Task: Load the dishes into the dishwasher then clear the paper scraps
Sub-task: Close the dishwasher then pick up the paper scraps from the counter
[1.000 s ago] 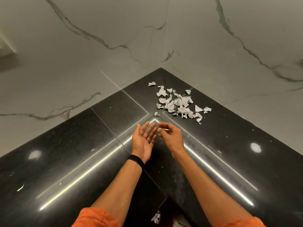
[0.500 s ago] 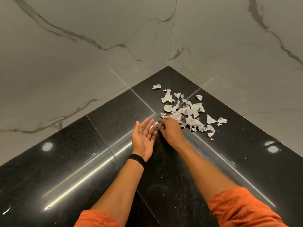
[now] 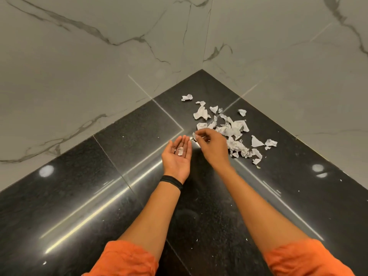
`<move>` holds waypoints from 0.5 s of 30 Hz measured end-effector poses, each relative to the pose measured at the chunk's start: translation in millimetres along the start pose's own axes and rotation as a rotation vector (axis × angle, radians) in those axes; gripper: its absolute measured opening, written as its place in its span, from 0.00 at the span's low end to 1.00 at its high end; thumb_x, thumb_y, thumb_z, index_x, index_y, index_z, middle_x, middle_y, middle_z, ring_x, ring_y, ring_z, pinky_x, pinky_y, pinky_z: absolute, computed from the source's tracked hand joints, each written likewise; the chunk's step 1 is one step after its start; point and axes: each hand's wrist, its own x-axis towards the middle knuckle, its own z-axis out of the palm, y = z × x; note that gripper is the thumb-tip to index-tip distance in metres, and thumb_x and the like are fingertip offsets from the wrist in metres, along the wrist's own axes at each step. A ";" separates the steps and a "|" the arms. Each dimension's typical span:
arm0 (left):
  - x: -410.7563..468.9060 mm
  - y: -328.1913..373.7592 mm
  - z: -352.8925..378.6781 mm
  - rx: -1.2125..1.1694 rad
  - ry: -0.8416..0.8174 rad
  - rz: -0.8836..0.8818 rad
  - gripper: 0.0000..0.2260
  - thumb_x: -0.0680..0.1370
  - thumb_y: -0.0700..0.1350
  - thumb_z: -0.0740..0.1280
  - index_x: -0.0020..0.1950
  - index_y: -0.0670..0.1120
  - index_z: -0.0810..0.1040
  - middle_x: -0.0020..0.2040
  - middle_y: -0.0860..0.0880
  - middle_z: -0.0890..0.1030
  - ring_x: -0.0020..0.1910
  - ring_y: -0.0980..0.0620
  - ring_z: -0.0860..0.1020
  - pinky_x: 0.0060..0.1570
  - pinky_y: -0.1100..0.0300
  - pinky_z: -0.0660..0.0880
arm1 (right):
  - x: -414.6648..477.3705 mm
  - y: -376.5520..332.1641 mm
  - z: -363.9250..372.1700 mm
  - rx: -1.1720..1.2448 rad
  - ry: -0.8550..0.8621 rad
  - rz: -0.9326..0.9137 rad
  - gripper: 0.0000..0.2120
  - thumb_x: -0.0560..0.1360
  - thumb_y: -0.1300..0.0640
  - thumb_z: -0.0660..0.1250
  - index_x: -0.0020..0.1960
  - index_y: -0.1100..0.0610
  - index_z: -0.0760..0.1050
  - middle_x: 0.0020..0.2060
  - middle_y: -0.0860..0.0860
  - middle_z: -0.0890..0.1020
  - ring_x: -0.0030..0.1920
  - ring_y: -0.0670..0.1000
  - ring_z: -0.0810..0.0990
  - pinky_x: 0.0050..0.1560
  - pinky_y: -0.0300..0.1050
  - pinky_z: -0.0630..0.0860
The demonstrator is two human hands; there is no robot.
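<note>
No dishes and no dishwasher show here, so whether that half of the task is finished cannot be told; the work in hand looks like the clearing of the paper scraps [image 3: 229, 130], and it seems barely begun. The left hand [image 3: 176, 156] lies palm up just above the counter, fingers straight and close together, cupping 1 white piece [image 3: 180, 151] near the base of the fingers. Just beside it, the right hand [image 3: 212, 146] has its thumb and fingertips drawn together and appears to pinch a small scrap [image 3: 194, 135] at the near-left edge of the pile. Most of the scraps, well over 12, lie loose and crumpled toward the inner corner, a few strays scattered at the pile's fringes, so nearly all the gathering is left. The surface is a polished black stone countertop [image 3: 119, 176] with visible seams, glare streaks from strip lighting and tiny white flecks. It meets 2 grey-veined marble walls [image 3: 99, 66] at a corner. A black wristband [image 3: 171, 181] circles the left wrist, and orange sleeves [image 3: 127, 259] show at the bottom.
</note>
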 end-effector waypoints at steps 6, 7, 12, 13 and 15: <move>4.6 8.8 -0.5 0.046 -0.010 0.049 0.12 0.82 0.46 0.64 0.57 0.38 0.80 0.62 0.38 0.81 0.61 0.42 0.81 0.61 0.50 0.78 | 23.0 12.2 18.4 -0.587 -0.257 -0.271 0.11 0.77 0.63 0.64 0.57 0.58 0.81 0.51 0.56 0.81 0.54 0.59 0.77 0.52 0.52 0.75; 6.1 9.6 -1.2 0.065 -0.010 0.056 0.12 0.82 0.46 0.64 0.57 0.38 0.80 0.61 0.39 0.82 0.61 0.42 0.81 0.62 0.50 0.78 | 20.5 13.8 21.2 -0.629 -0.257 -0.294 0.08 0.77 0.63 0.64 0.53 0.57 0.80 0.48 0.55 0.81 0.52 0.58 0.77 0.48 0.51 0.75; 15.3 9.0 -1.7 0.154 -0.004 0.073 0.12 0.82 0.47 0.65 0.58 0.39 0.80 0.62 0.39 0.81 0.61 0.44 0.81 0.66 0.50 0.76 | 1.9 25.1 14.1 -0.415 -0.151 -0.289 0.07 0.78 0.62 0.66 0.52 0.58 0.82 0.46 0.53 0.83 0.49 0.55 0.80 0.49 0.48 0.75; 17.0 7.9 -0.6 0.166 -0.007 0.067 0.12 0.82 0.47 0.65 0.57 0.40 0.80 0.62 0.39 0.81 0.61 0.44 0.81 0.66 0.50 0.75 | -2.2 22.2 10.3 -0.280 -0.108 -0.213 0.09 0.79 0.61 0.67 0.56 0.57 0.82 0.49 0.51 0.84 0.51 0.51 0.81 0.53 0.45 0.76; 20.0 3.2 4.3 0.188 -0.021 0.045 0.12 0.83 0.48 0.64 0.57 0.41 0.80 0.58 0.40 0.82 0.57 0.46 0.82 0.64 0.52 0.76 | -7.0 8.4 3.7 -0.039 -0.059 -0.079 0.12 0.79 0.57 0.70 0.61 0.53 0.81 0.52 0.46 0.85 0.52 0.43 0.82 0.56 0.39 0.78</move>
